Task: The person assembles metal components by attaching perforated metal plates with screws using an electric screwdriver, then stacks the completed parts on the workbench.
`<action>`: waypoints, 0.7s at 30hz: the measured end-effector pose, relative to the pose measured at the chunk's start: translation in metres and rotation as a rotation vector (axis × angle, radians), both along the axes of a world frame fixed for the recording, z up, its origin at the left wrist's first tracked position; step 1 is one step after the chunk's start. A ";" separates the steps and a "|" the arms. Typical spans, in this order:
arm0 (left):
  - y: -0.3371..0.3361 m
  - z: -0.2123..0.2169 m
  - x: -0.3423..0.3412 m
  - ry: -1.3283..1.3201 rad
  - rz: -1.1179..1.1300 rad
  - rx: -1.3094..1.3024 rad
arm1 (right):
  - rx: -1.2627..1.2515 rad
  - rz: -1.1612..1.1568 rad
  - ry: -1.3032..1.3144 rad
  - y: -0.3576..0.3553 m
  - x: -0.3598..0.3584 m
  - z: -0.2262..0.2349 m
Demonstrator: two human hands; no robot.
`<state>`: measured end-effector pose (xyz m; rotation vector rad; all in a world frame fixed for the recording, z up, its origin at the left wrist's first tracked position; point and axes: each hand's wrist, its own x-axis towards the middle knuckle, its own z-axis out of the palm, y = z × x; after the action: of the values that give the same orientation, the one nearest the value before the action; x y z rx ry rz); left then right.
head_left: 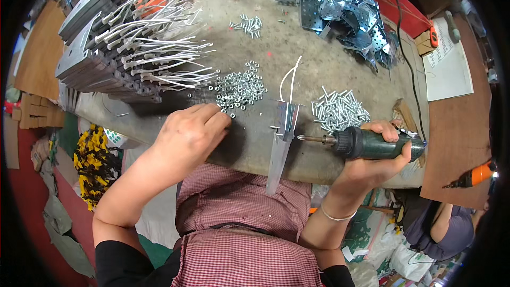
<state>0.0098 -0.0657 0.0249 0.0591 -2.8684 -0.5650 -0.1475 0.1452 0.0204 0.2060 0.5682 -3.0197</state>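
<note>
Apron [244,260]: closest to us, red-and-white checked, below the table's [297,42] near edge.
Left hand [194,127]: we curl its fingers down at the near edge of the nuts [241,90]; we cannot tell whether they pinch one.
Right hand [373,169]: our fingers and thumb wrap the green driver [372,144], its bit [316,138] pointing left toward the bar [278,162], near but apart.
Bar: between our hands, jutting over the table's near edge, two white wires [291,82] at its far end.
Screws [340,110]: heaped just beyond the driver.
Plates [340,16]: bluish, pierced, piled at our far right.
Stack [101,64]: grey bars with white wires, at our left.
</note>
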 end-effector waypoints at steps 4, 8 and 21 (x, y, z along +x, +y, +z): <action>0.021 0.004 -0.013 0.238 0.006 0.538 | -0.022 0.014 -0.009 0.002 -0.002 -0.008; 0.039 -0.011 -0.023 0.292 0.088 0.846 | -0.088 0.064 0.003 0.006 -0.007 -0.018; 0.050 -0.019 -0.025 0.320 0.150 0.943 | -0.203 0.141 0.005 0.009 -0.011 -0.026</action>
<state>-0.0151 -0.0153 0.0058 0.2923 -2.0411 -1.6451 -0.1582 0.1538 -0.0060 0.1408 0.2612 -2.9144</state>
